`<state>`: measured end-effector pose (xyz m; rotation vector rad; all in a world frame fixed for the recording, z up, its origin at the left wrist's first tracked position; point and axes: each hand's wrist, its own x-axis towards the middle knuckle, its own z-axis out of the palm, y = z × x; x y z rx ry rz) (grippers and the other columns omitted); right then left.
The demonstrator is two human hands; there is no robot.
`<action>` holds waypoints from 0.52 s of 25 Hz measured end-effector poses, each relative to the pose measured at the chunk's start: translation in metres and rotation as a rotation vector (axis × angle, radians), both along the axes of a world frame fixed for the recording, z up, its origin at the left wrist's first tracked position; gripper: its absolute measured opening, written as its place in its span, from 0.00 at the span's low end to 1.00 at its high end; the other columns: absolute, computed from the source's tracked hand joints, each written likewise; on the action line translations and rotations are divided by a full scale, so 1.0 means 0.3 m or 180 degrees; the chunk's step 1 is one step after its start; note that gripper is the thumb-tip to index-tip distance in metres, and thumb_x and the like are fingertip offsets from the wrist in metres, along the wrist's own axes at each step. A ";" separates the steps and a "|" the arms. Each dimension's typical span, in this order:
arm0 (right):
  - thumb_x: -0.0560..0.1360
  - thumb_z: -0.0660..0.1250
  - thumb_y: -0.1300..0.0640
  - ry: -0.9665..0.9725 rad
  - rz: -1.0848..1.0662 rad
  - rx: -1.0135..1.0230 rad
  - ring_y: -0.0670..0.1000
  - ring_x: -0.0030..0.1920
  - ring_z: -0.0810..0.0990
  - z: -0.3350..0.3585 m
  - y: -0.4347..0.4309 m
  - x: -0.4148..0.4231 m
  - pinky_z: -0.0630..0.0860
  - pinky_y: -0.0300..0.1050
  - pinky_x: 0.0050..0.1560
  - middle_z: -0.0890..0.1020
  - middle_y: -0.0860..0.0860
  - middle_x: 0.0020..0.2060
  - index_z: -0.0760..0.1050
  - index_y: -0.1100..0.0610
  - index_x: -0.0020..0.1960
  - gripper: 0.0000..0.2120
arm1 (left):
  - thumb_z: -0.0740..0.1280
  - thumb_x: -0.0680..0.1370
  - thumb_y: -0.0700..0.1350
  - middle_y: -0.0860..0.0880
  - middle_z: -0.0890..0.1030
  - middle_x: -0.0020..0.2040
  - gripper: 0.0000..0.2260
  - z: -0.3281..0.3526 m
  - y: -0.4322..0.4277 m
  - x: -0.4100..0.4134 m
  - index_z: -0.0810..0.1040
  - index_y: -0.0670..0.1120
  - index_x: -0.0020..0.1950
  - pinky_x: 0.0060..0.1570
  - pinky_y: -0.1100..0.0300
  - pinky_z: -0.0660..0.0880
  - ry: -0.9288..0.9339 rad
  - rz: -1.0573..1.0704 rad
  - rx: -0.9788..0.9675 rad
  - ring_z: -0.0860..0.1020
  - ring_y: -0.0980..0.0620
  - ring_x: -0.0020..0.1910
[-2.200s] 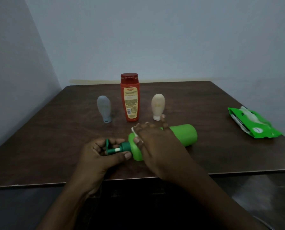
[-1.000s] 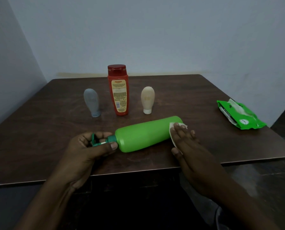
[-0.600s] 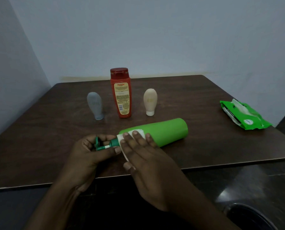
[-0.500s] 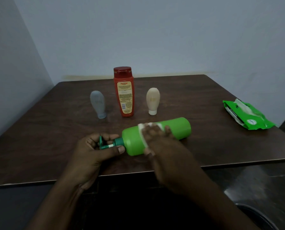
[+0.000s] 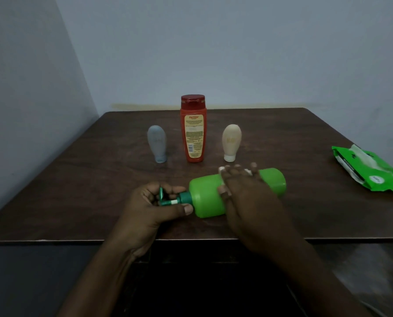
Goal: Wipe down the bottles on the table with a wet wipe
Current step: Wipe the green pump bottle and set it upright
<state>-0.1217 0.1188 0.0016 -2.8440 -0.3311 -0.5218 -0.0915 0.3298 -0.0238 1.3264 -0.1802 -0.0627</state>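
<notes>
A large green pump bottle point(image 5: 205, 197) lies on its side near the front edge of the dark wooden table point(image 5: 76, 179). My left hand point(image 5: 149, 209) grips its dark green pump head, thumb along the neck. My right hand point(image 5: 248, 197) lies flat over the bottle's middle and presses a white wet wipe point(image 5: 221, 170) against it; only the wipe's edges show past my fingers. Behind stand a grey-blue tube point(image 5: 157, 144), a tall red bottle point(image 5: 193, 129) and a cream tube point(image 5: 231, 143).
A green wet-wipe pack point(image 5: 371, 170) lies at the table's right edge with a sheet poking out. Walls close off the table at the back and on the left. The table's front edge runs just under my wrists.
My right hand has rubbed the wipe back and forth along the green bottle, from the neck out to the base and back to the middle. My left hand has kept its grip on the pump.
</notes>
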 end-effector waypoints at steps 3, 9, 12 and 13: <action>0.82 0.45 0.46 0.0001 0.0505 0.0000 0.53 0.76 0.63 0.005 0.116 -0.009 0.49 0.52 0.80 0.70 0.54 0.74 0.65 0.58 0.76 0.29 | 0.80 0.58 0.32 0.42 0.88 0.47 0.16 -0.005 0.009 0.004 0.82 0.40 0.43 0.46 0.55 0.84 0.0014 -0.0020 -0.0052 0.86 0.47 0.45; 0.81 0.45 0.47 0.0295 0.0414 0.0055 0.48 0.78 0.59 0.038 0.016 0.005 0.44 0.51 0.80 0.65 0.50 0.77 0.60 0.53 0.79 0.28 | 0.79 0.56 0.26 0.45 0.88 0.46 0.19 -0.013 0.000 0.013 0.83 0.39 0.42 0.43 0.58 0.84 -0.0003 0.0013 -0.0057 0.86 0.49 0.43; 0.83 0.47 0.48 0.0270 -0.0186 -0.0059 0.52 0.74 0.68 0.046 -0.152 0.016 0.47 0.49 0.77 0.73 0.53 0.72 0.69 0.54 0.74 0.25 | 0.77 0.58 0.28 0.47 0.88 0.44 0.15 -0.011 -0.004 0.012 0.86 0.42 0.41 0.44 0.59 0.84 -0.0011 0.0000 -0.0068 0.86 0.51 0.42; 0.83 0.49 0.49 0.0267 -0.0437 -0.0241 0.53 0.72 0.71 0.049 -0.189 0.017 0.48 0.50 0.76 0.76 0.54 0.70 0.72 0.55 0.72 0.23 | 0.77 0.58 0.29 0.45 0.88 0.46 0.18 -0.017 0.000 0.018 0.83 0.35 0.46 0.45 0.58 0.84 0.0006 0.0005 -0.0056 0.85 0.49 0.44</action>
